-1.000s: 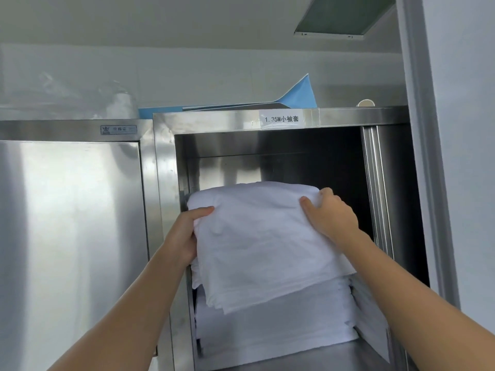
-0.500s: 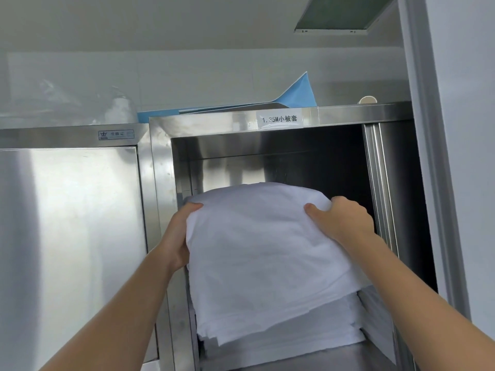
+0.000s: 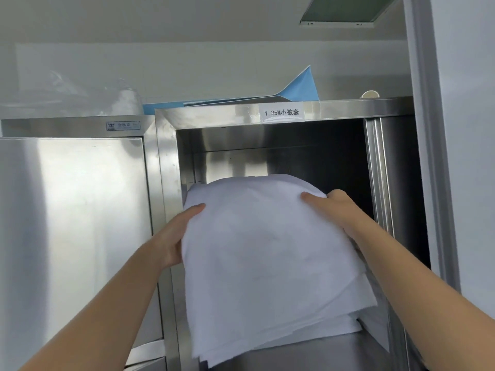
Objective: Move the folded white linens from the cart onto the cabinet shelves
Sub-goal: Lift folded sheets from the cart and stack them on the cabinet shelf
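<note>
A folded white linen [image 3: 262, 258] is tilted at the mouth of the open steel cabinet [image 3: 241, 113], its far edge inside the top compartment and its near edge hanging down over the front. My left hand [image 3: 174, 236] grips its left edge, thumb on top. My right hand [image 3: 337, 210] holds its upper right corner, fingers spread over the cloth. Under it a stack of white linens [image 3: 345, 328] lies on the shelf, mostly hidden by the held piece.
A closed steel door [image 3: 75, 231] stands to the left. A white label [image 3: 282, 112] sits on the cabinet's top rail. Blue sheets [image 3: 297, 88] and clear plastic [image 3: 69, 95] lie on the cabinet roof. A white wall [image 3: 466, 156] borders the right side.
The linen's near edge has dropped lower and now hides most of the stack beneath. Both hands keep their hold on its edges and have shifted slightly as the view moved closer.
</note>
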A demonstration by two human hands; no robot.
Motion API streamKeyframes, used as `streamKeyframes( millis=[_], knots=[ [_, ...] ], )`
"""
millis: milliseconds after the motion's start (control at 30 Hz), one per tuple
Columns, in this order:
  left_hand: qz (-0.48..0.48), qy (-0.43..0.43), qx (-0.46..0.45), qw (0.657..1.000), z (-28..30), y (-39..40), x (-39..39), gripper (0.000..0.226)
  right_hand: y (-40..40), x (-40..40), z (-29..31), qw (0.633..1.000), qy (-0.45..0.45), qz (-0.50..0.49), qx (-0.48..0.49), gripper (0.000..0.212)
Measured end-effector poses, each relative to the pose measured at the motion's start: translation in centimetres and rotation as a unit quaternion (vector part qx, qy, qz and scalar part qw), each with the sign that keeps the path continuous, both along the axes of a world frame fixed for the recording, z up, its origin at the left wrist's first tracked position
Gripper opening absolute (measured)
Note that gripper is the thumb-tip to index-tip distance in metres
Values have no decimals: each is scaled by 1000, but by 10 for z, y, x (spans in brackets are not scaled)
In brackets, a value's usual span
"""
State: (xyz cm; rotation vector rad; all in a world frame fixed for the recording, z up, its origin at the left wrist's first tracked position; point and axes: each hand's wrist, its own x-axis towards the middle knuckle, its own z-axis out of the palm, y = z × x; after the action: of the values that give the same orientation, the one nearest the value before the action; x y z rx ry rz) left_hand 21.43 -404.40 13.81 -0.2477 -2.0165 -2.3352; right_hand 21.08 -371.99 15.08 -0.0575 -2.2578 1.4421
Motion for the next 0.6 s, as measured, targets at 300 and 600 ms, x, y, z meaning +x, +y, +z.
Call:
streamKeyframes(
  millis=[300, 600],
  knots=[
    [97, 34, 41, 994, -18, 0, 1, 63, -9, -9, -9, 993, 104, 2, -52, 44],
    [106, -2, 29, 994, -7, 2, 8, 47, -10, 4, -7, 994, -7, 76, -82, 59]
  ],
)
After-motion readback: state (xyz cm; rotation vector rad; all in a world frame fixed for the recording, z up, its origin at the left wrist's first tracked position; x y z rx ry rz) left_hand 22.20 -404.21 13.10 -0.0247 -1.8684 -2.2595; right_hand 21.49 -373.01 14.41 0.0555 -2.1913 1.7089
